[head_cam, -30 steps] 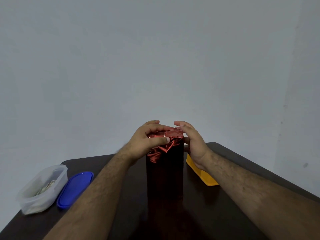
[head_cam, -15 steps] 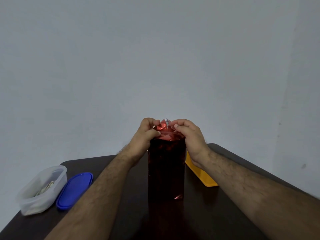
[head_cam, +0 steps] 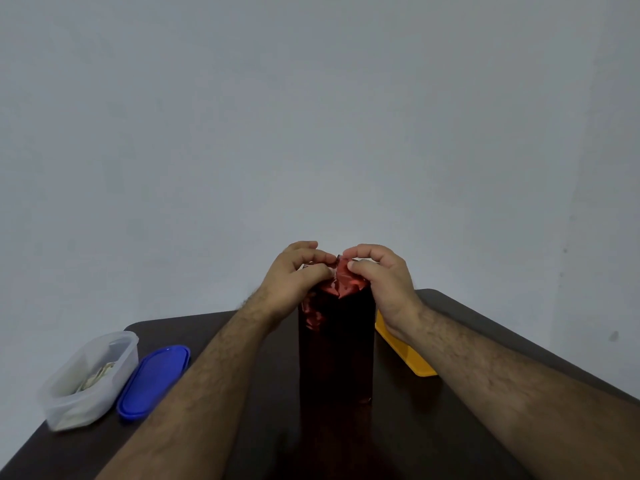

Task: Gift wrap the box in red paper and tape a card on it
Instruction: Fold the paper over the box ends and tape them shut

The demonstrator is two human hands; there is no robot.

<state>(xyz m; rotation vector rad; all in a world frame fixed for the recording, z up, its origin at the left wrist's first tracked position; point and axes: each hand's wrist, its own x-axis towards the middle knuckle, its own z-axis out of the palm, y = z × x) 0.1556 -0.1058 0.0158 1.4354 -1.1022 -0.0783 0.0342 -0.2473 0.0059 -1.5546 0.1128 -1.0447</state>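
A tall box (head_cam: 336,355) wrapped in shiny red paper stands upright in the middle of the dark table. The loose red paper (head_cam: 343,284) is bunched and crumpled at its top end. My left hand (head_cam: 294,277) pinches the paper at the top left, fingers curled over it. My right hand (head_cam: 377,275) pinches the paper from the top right, thumb and forefinger meeting on a raised fold. The two hands almost touch above the box. No card or tape shows in view.
A clear plastic tub (head_cam: 86,379) with small items inside sits at the table's left edge, its blue lid (head_cam: 154,379) lying beside it. A yellow flat thing (head_cam: 405,355) lies behind my right wrist. The dark table (head_cam: 485,327) ends near a plain grey wall.
My left hand went from lying over the crumpled top to pinching it. Both hands gathered the paper into a raised fold at the box's top, and the view shifted slightly.
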